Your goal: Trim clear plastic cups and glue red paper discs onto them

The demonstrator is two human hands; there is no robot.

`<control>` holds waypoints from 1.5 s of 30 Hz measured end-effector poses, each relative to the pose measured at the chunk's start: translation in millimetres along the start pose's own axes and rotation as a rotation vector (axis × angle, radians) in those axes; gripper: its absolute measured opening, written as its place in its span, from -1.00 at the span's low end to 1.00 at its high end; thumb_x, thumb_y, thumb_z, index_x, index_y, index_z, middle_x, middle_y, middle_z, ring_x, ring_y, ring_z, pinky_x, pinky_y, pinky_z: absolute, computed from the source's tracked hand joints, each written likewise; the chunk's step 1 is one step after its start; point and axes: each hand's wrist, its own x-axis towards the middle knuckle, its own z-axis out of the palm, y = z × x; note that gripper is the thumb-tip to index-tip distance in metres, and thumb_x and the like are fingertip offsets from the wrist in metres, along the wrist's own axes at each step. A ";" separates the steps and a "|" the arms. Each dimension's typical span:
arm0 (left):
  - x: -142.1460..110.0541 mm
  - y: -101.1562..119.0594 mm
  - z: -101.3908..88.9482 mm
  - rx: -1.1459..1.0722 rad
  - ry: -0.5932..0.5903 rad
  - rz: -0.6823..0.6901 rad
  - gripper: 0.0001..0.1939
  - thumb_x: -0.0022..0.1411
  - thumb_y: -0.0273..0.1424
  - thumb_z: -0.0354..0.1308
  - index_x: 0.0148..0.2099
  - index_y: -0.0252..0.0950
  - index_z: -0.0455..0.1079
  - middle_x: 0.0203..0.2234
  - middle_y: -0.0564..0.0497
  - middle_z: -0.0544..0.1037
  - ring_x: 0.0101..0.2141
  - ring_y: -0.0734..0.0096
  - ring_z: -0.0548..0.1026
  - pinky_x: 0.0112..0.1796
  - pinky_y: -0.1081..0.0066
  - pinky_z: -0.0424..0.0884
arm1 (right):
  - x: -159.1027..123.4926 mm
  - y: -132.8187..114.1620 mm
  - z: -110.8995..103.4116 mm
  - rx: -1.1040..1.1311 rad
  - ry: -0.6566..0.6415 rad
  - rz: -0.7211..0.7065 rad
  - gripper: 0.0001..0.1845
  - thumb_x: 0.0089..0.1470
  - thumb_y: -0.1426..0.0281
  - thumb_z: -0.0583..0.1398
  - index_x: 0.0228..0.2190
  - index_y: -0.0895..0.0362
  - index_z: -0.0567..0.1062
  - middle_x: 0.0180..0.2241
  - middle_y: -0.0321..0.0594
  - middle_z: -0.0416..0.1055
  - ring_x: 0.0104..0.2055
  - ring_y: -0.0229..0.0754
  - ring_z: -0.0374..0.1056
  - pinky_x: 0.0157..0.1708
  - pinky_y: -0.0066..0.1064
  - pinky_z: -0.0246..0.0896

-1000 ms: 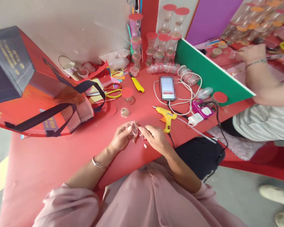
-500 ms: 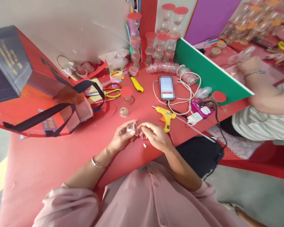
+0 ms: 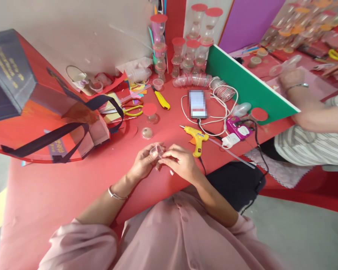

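Left hand (image 3: 142, 163) and right hand (image 3: 182, 162) are pinching one uncapped clear cup (image 3: 159, 149), while capped stacks (image 3: 190, 56) are standing assembled and nested cups (image 3: 195, 80) are lying unjoined on the counter (image 3: 73, 191).

Red: broad flat bench (image 3: 73, 195); flat round lid (image 3: 150, 109)
Clear, pink-tinged: small round plastic cup (image 3: 155, 150)
Yellow: pistol-shaped plastic glue gun (image 3: 198, 140), orange trigger; slim plastic cutter (image 3: 162, 100), dark end
Green: flat rectangular panel (image 3: 248, 86), white edge
Magenta: boxy plastic socket block (image 3: 235, 126), white face
Red and navy: large boxy bag (image 3: 9, 75), gold lettering, dark straps
Dusty pink, plain: loose buttoned shirt (image 3: 152, 232)
White, grey stripes: co-worker's garment (image 3: 295, 144)
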 end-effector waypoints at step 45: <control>-7.2 -5.7 5.1 0.128 0.028 0.061 -0.57 0.25 -0.16 0.39 0.05 -0.25 0.41 -0.07 -0.10 0.57 -0.28 0.43 0.56 -0.29 0.45 0.52 | 1.1 -13.2 -10.6 0.211 -0.190 0.204 -0.67 0.33 0.17 0.17 -0.26 0.11 0.64 -0.32 -0.26 0.46 -0.48 -0.32 0.36 -0.48 -0.47 0.29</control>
